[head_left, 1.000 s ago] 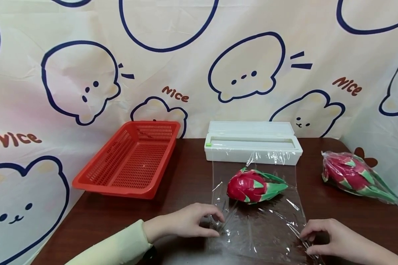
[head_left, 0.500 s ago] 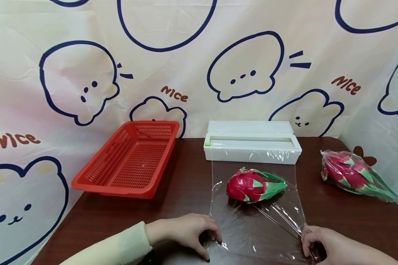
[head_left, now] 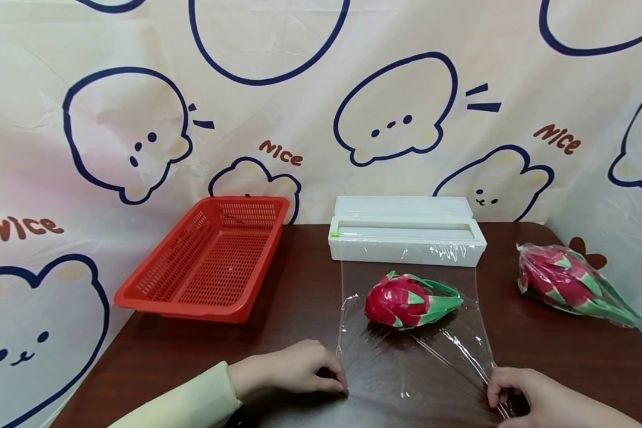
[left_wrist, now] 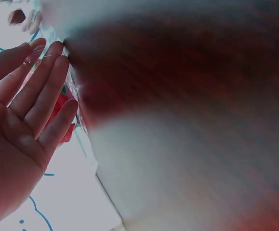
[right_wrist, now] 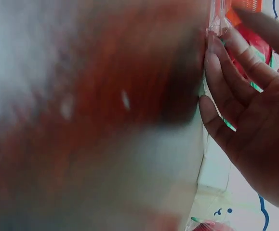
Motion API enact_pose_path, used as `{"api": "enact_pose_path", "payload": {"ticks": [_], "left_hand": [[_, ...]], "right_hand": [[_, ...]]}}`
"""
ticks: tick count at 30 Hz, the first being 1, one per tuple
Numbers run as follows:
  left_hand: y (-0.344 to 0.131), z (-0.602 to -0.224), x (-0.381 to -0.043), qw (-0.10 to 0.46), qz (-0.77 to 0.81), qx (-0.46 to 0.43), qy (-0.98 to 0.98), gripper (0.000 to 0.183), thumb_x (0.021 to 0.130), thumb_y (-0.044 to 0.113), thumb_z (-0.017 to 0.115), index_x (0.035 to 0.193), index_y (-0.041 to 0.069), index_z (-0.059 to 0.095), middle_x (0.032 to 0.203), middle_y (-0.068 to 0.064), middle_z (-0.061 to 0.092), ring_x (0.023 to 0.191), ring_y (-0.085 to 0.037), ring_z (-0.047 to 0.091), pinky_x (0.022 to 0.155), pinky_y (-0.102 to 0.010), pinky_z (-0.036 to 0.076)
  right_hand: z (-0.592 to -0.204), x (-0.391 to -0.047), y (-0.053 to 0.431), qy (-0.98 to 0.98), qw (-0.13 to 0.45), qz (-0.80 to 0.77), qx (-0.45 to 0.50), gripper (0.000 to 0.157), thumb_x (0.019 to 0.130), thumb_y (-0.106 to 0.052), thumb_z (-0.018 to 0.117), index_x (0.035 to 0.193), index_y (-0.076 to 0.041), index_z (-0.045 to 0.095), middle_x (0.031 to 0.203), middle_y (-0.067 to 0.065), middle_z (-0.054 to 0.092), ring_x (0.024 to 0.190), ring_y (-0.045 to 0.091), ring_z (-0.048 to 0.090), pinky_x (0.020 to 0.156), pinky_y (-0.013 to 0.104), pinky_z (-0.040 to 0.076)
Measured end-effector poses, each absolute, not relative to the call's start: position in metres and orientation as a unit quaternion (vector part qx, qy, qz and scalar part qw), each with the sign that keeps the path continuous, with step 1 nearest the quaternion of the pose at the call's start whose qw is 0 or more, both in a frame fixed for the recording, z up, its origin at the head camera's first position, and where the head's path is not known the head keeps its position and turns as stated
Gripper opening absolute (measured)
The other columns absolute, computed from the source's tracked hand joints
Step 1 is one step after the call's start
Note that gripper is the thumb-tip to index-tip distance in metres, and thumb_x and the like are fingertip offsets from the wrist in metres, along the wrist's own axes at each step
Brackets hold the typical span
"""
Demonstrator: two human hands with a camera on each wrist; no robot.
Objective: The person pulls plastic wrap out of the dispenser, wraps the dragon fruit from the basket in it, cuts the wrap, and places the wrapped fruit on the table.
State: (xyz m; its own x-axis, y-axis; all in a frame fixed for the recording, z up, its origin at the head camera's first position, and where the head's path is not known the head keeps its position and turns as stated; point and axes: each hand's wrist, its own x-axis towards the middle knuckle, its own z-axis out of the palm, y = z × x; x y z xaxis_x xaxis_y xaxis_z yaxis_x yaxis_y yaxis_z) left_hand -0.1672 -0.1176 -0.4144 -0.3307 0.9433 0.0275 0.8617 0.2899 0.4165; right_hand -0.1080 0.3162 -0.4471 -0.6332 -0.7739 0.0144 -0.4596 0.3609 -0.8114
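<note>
Pulling unevenly could cause the clear plastic film [head_left: 433, 349] to be creased or torn, or the red-and-green dragon fruit [head_left: 400, 301] lying on it to be rolled, since its near corners are pinched by the left hand [head_left: 298, 365] and right hand [head_left: 535, 393]. The dark brown, wood-grained bench [head_left: 299, 312] is backed by a pale, cartoon-printed cloth [head_left: 278, 110].

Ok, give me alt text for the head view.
A person's left grip and right grip hold clear film running from a white box, a dragon fruit lying on the film. A red basket sits left; a wrapped dragon fruit, right.
</note>
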Motion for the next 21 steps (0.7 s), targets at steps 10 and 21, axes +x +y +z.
{"api": "enact_pose_path", "payload": {"ticks": [10,21], "left_hand": [[-0.123,-0.415,-0.169,0.138,0.227,0.547,0.794,0.014,0.097,0.019,0.061,0.095,0.02,0.075,0.087,0.02,0.068,0.078,0.02,0.049,0.076,-0.006,0.041],[-0.128,-0.402,-0.169,0.116,0.256,0.53,0.8,0.014,0.098,0.02,0.061,0.095,0.017,0.074,0.089,0.018,0.068,0.084,0.015,0.053,0.079,-0.012,0.046]], "right_hand": [[-0.449,-0.111,0.315,0.812,0.163,-0.375,-0.418,0.011,0.09,-0.014,0.07,0.089,-0.024,0.067,0.092,-0.015,0.056,0.083,0.0,0.052,0.062,0.021,0.046],[-0.419,-0.115,0.322,0.81,0.167,-0.419,-0.375,0.013,0.093,-0.006,0.065,0.094,-0.019,0.066,0.084,-0.011,0.065,0.072,0.001,0.058,0.056,0.023,0.049]]}}
